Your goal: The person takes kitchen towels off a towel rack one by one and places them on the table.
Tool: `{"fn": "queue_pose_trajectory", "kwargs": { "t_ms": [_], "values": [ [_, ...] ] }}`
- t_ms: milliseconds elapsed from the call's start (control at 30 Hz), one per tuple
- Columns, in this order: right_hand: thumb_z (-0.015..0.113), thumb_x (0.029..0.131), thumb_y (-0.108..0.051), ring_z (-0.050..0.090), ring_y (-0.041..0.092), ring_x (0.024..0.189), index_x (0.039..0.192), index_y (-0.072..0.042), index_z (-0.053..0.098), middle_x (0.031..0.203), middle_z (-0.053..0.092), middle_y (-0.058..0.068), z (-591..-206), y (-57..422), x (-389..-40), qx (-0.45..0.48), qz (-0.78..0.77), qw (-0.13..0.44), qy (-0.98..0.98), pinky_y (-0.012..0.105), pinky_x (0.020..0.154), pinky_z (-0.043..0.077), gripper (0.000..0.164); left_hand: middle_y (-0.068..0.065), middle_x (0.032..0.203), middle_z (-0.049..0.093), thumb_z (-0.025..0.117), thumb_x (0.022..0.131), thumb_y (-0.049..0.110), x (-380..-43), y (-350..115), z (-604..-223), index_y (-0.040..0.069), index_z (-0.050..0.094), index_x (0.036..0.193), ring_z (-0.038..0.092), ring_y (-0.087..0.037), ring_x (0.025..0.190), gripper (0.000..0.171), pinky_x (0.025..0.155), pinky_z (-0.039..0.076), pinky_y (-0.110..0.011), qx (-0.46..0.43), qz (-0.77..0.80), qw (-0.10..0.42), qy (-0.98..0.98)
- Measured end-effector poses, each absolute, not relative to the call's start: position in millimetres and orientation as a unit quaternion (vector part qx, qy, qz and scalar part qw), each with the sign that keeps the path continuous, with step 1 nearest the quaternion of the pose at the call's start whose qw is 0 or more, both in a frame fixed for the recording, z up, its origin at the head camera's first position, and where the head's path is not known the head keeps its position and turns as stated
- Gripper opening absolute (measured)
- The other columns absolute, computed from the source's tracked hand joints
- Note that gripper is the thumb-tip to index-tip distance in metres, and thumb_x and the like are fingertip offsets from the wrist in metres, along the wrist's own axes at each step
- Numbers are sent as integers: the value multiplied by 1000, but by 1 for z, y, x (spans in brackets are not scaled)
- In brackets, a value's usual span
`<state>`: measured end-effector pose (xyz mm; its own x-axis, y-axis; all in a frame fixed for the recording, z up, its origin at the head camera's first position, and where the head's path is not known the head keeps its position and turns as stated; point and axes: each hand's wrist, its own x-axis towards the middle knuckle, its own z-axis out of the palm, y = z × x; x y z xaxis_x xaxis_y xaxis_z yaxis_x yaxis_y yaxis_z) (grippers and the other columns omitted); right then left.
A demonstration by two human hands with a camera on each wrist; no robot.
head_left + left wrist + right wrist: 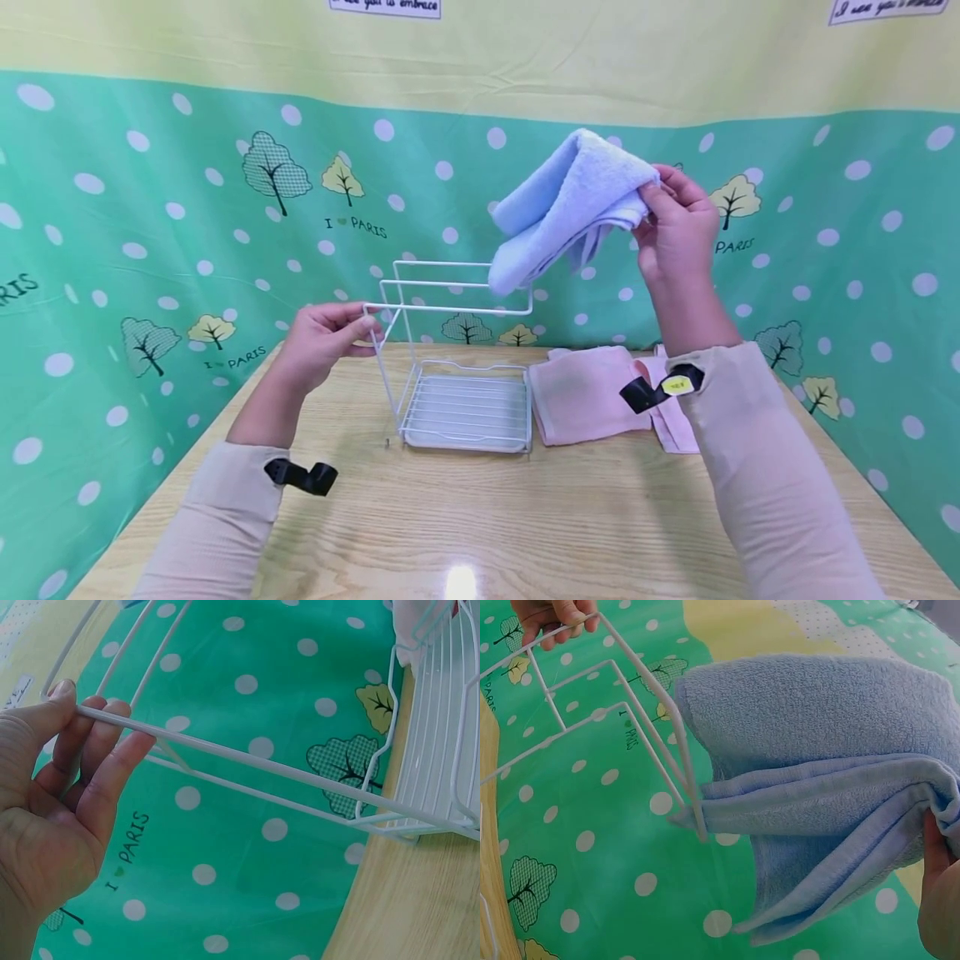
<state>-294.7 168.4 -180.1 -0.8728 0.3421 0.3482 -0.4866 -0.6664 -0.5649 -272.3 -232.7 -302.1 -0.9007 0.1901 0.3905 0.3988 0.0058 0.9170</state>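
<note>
A white wire rack (465,310) with several top bars and a lower tray stands on the table. At its upper left corner my left hand (330,337) pinches the frame between thumb and fingers; the left wrist view shows this grip on the rack's upright (247,759). Up to the right, my right hand (678,225) grips a folded light blue towel (573,200) by one end. The towel hangs draped, its lower left end in front of the right ends of the top bars. In the right wrist view the towel (817,712) partly lies behind the bar ends.
Folded pink towels (588,392) lie on the wooden table (480,517) just right of the rack's tray (465,412). Behind the table hangs a green and yellow patterned curtain (247,250). Black straps (300,477) sit on both wrists.
</note>
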Motion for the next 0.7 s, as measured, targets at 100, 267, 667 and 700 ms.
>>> {"fn": "queue_pose_trajectory", "kwargs": {
  "t_ms": [100, 267, 667, 700],
  "values": [
    [69, 81, 16, 68, 26, 76, 93, 8, 69, 88, 65, 16, -180, 174, -295, 111, 908, 233, -330, 31, 63, 63, 15, -5, 84, 72, 64, 94, 5, -272, -232, -302, 17, 77, 99, 71, -16, 77, 18, 72, 61, -35, -209, -675, 78, -703],
    [69, 81, 16, 68, 27, 76, 95, 8, 69, 89, 65, 16, -182, 184, -293, 109, 906, 241, -331, 32, 65, 63, 16, -6, 83, 71, 64, 94, 2, -272, -231, -302, 16, 77, 99, 71, -17, 77, 19, 71, 61, -35, -215, -680, 80, -697],
    [73, 80, 12, 68, 27, 85, 101, 8, 69, 96, 63, 16, -193, 214, -290, 83, 899, 252, -348, 34, 76, 62, 22, -6, 85, 72, 64, 94, 2, -274, -233, -304, 15, 77, 100, 71, -15, 78, 20, 72, 61, -34, -226, -685, 74, -689],
    [73, 80, 12, 68, 27, 86, 101, 8, 69, 97, 63, 16, -194, 216, -290, 80, 900, 252, -347, 34, 77, 62, 22, -6, 85, 72, 64, 94, 2, -274, -233, -304, 15, 77, 100, 71, -15, 78, 20, 72, 61, -34, -228, -684, 75, -689]
  ]
}}
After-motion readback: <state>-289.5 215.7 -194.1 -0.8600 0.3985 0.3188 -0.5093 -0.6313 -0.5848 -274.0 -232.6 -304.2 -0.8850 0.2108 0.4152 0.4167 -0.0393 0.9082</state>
